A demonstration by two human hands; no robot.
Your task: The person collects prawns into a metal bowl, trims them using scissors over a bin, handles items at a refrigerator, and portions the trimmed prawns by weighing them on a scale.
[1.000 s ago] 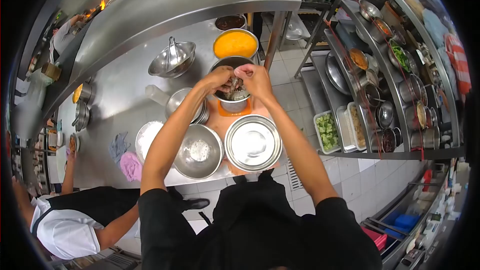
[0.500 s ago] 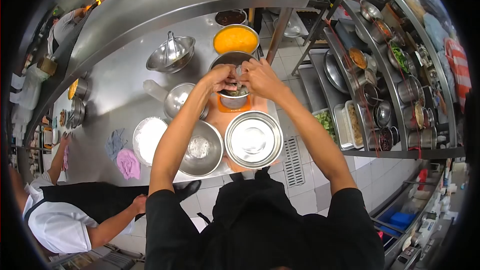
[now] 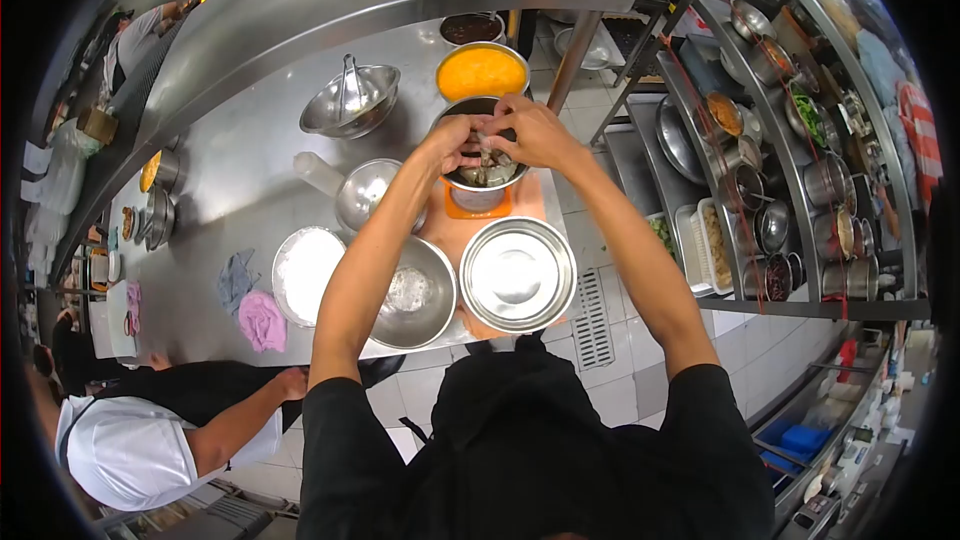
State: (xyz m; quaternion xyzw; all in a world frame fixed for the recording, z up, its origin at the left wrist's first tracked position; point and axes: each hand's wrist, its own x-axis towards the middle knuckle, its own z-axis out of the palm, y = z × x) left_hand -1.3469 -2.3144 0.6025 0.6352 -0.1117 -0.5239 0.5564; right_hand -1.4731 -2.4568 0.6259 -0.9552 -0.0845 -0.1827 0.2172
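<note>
Over a deep metal pot on an orange base, my left hand and my right hand meet with their fingers bent together. Between the fingertips is a small greyish piece, too small to name. More pale grey pieces lie inside the pot. Nearest my body is a shiny round metal container. To its left stand a steel bowl and a bowl of white powder. Beyond the pot is a container of orange liquid.
A metal bowl with a utensil and another bowl stand left. Pink cloth and blue cloth lie near the table edge. A co-worker in white is at lower left. Shelves of pots stand right; a steel overshelf crosses above.
Both hands stay over the pot while their fingers shift, the right hand turning a little. The view has moved slightly. The co-worker at lower left has drawn one arm back from the table.
</note>
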